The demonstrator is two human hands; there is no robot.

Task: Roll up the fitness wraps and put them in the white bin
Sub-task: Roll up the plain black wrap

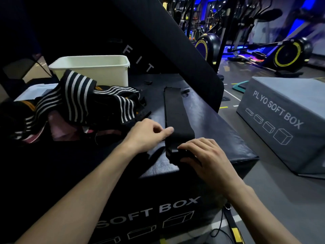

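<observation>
Pinching the near end of the black wrap w/ your left hand, you curl your right hand round its rolled end; roll mostly hidden under fingers. Wrap lies lengthwise on the surface. Striped wraps piled left, in front of the white bin; bin's inside not visible.

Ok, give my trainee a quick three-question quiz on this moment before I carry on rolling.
1. True or false: the white bin already holds a rolled wrap.
2. Which wrap are the left hand and right hand working on: A) the plain black wrap, B) the striped wraps?
3. Fill in: the black wrap lies stretched out on the black ____ box.

Key: 1. cannot tell, its inside is hidden; 2. A; 3. soft.
</observation>
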